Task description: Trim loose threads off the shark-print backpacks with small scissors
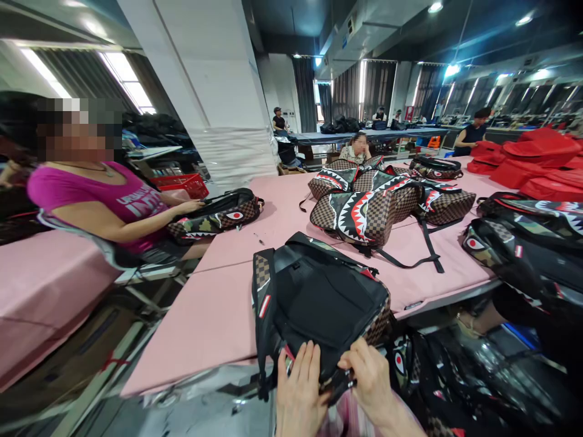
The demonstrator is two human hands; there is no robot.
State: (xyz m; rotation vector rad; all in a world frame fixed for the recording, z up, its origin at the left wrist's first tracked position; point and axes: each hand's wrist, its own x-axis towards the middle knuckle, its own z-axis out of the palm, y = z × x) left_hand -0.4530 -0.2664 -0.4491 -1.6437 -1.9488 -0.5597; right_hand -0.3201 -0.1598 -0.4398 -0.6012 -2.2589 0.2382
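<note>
A black-backed backpack with brown checkered sides lies on the near edge of the pink table, its shoulder-strap side up. My left hand rests on its near edge, fingers stretched out and side by side. Close by on the right, my right hand is closed, thumb and fingers pinching the backpack's near corner. A dark strap end hangs between the hands; its exact link to the right fingers is hidden. One shoulder strap runs down the backpack's left side.
Shark-mouth backpacks are heaped across the pink table. More backpacks lie at right, others below the table edge. Red bags are piled behind. At left a seated co-worker handles another backpack.
</note>
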